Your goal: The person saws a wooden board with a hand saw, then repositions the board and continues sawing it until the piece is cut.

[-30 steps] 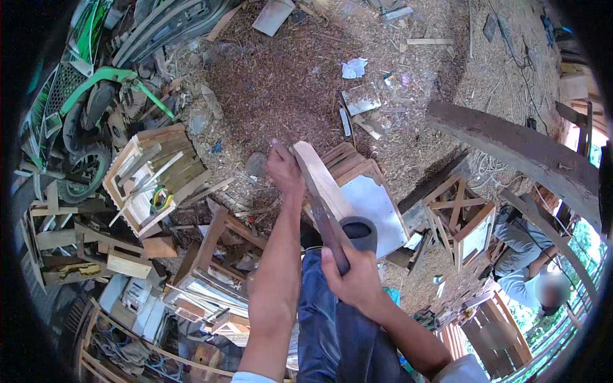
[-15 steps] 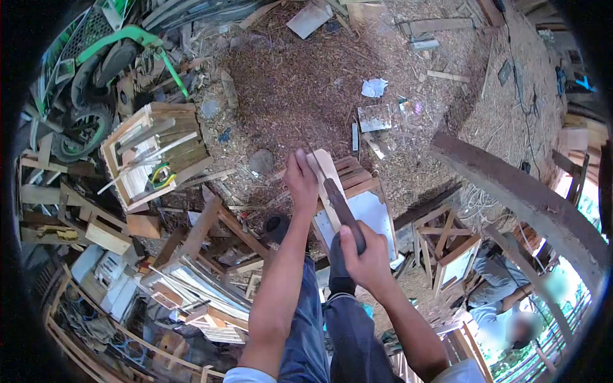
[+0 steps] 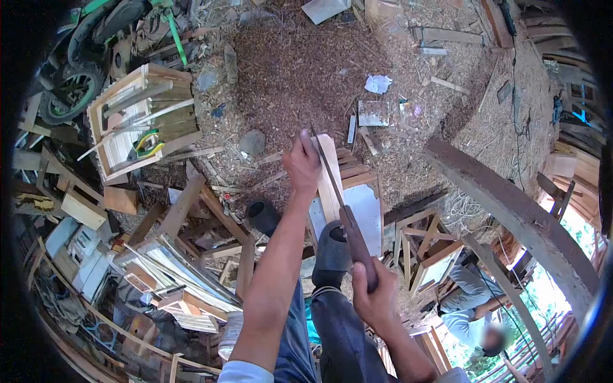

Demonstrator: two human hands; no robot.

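Observation:
A pale wooden board lies lengthwise in front of me on a low wooden box with a white panel. My left hand is closed on the board's left edge near its far end. My right hand grips the near end of a dark handsaw, seen almost edge-on. Its thin blade runs forward over the board, with the tip beside my left fingers. My right foot in a dark shoe presses on the board's near end. Blade contact with the wood is hard to make out.
Left stands a wooden frame box holding strips and a yellow-green tool. A thick beam slants across the right. Another person sits at lower right. Shavings and scraps cover the ground; a stone lies ahead.
My right hand has drawn the handsaw back toward my body. The left hand stays on the board, and my view has shifted slightly.

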